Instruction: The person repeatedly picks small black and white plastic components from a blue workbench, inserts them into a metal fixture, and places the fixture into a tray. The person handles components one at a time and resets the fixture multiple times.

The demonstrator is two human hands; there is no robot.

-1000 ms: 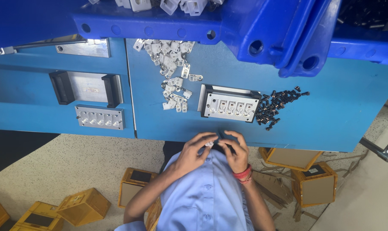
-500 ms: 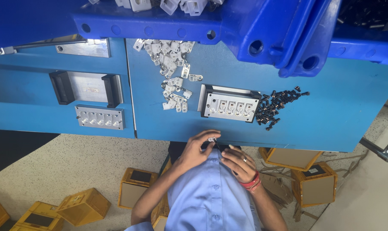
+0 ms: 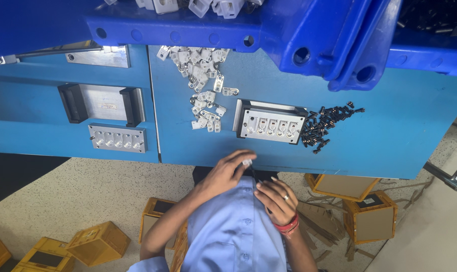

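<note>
Blue covers nearly everything up here: a blue worktop [image 3: 389, 136] runs across the view, and a big blue moulded plastic crate [image 3: 268, 35] hangs over its far edge, with white plastic parts showing along its top rim.

Below the worktop, on the speckled floor [image 3: 87, 196], yellow cardboard boxes sit about. Two lie at the near left [image 3: 95, 244], each with a dark rectangular label on one face, and another [image 3: 160, 211] is tucked beside the person's left arm. On the right stand two brown-yellow boxes [image 3: 372, 216], the nearer one carrying a small pale label with a dark panel, with flattened cardboard strips between them and the person.

On the worktop, a loose heap of small white clips [image 3: 203, 85] trails from the crate toward the near edge. Just right of it stands a black-framed metal fixture [image 3: 269, 123] with a row of five sockets, and a scatter of small black screws [image 3: 324, 126] lies against its right side. Further left are a metal plate with black end blocks [image 3: 102, 103] and a second five-socket metal block [image 3: 117, 138].

The person, in a light blue shirt, works at the near edge. The left hand [image 3: 228, 171] pinches a small white part [image 3: 247, 162] at its fingertips. The right hand [image 3: 276, 201], with a ring and red bangles, is curled around a thin dark tool [image 3: 255, 175] pointing at that part.
</note>
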